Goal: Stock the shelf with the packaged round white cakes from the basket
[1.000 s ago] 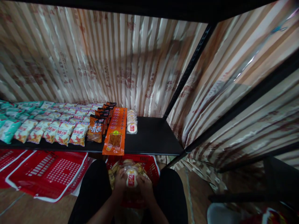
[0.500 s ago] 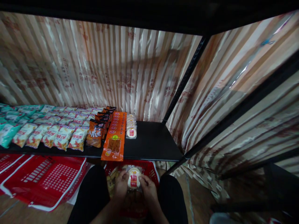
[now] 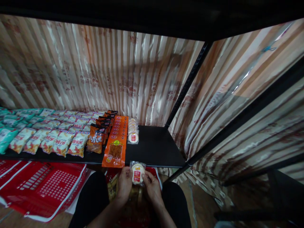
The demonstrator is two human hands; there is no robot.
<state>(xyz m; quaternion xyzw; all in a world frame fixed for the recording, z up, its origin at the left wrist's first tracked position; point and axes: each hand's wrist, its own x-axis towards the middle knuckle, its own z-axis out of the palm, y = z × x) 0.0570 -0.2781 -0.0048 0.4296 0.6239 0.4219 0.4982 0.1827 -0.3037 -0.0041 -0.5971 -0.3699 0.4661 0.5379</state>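
Both my hands hold one clear packet with a round white cake and a red label [image 3: 137,172] just below the front edge of the black shelf [image 3: 154,148]. My left hand [image 3: 124,183] pinches its left side, my right hand [image 3: 152,185] its right side. Straight ahead on the shelf lies a short row of the same white cake packets [image 3: 133,131]. Left of that row runs a line of orange snack packets [image 3: 117,142]. Under my hands sits a red basket [image 3: 155,172] with more packets in it.
Brown snack bags [image 3: 97,137], then rows of white-and-red bags [image 3: 60,139] and teal bags [image 3: 7,133] fill the shelf's left part. Red baskets [image 3: 45,186] lie on the floor at left. Striped wrapping covers the back and right side. A black upright post [image 3: 187,85] stands at the shelf's right rear.
My hands have lifted the cake packet out of the basket, up and forward to the shelf's front edge.
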